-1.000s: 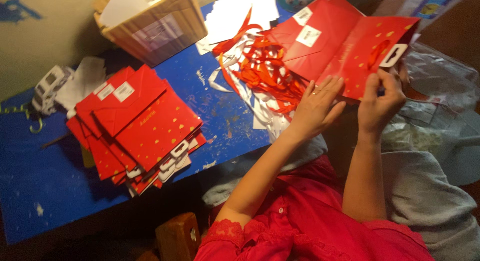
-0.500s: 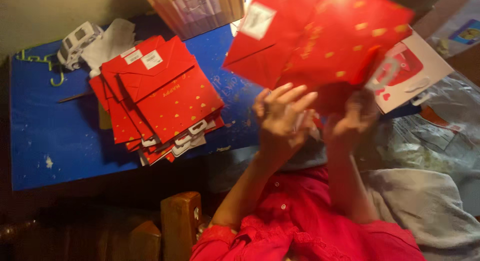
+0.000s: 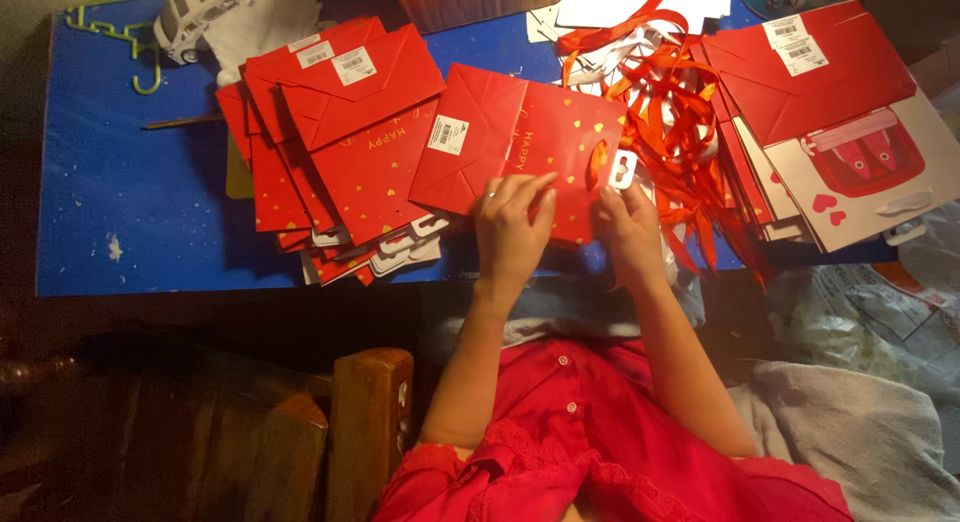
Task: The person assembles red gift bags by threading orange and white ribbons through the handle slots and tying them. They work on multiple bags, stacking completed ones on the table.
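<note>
I note a flat red gift bag (image 3: 535, 152) lying on the blue surface (image 3: 130, 202), its long axis running roughly left to right and tilted a little, its folded bottom with a white sticker toward the left and its mouth toward the right. The left hand (image 3: 510, 222) lies flat on the bag's near edge around the middle, fingers spread and pressing down; that grip is released, closed round nothing. The right hand (image 3: 630, 227) sits at the bag's right end, its fingertips (image 3: 612, 194) pinched at the mouth edge just below the white die-cut handle tab (image 3: 622, 167), where a bit of orange-red ribbon (image 3: 598, 162) shows; I read this grip as grasping the bag's edge, though whether it also nips the ribbon I cannot tell. So the working end of the bag, the mouth with its tab, lies to the right of both hands' midline, nearer the right hand; the left hand is only a hold-down. Directly beyond and right of the right hand is a loose tangle of ribbons (image 3: 670, 92), touching the bag's right end. To the left, overlapped by the bag's sticker end, sits the stack of finished-looking red bags (image 3: 340, 152). Further right lies another pile of bags (image 3: 820, 92), well apart from the left hand.
</note>
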`<state>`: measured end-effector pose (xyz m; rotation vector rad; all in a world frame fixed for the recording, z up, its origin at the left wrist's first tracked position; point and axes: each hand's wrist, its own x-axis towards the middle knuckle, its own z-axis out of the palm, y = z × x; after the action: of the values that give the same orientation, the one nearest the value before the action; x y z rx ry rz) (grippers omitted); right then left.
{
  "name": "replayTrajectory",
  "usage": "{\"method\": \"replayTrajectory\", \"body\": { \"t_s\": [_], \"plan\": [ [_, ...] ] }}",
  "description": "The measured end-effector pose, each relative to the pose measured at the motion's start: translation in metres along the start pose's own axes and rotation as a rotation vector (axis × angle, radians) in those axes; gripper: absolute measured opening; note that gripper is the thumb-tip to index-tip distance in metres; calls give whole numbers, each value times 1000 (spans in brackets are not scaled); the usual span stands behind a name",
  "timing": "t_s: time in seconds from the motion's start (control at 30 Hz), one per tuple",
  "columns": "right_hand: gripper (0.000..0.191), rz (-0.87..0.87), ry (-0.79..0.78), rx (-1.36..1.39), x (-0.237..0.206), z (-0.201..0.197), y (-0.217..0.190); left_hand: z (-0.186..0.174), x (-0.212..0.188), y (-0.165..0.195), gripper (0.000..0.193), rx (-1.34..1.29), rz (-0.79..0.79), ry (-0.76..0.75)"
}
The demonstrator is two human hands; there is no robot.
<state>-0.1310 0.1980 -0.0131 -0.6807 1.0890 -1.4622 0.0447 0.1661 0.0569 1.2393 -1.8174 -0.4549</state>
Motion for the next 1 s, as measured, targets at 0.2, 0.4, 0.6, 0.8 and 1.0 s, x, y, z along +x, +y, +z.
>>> {"method": "replayTrajectory", "body": {
  "t_s": [0.2,0.4,0.6,0.8,1.0],
  "plan": [
    [26,-94,-15,-250,-6,8,-5,28,10,-1,28,-32,-21,-120],
    [28,-255,-82,-378,-11,11,-6,34,10,-6,23,-163,-164,-120],
    [23,-172,-58,-412,-18,-3,-15,27,-11,-6,21,-405,-255,-244],
    [17,-269,15,-539,-8,-5,-24,56,-17,-23,15,-993,-583,-482],
    [15,-190,16,-453,-9,-4,-21,70,-23,-45,10,-1151,-554,-468]
  ]
}}
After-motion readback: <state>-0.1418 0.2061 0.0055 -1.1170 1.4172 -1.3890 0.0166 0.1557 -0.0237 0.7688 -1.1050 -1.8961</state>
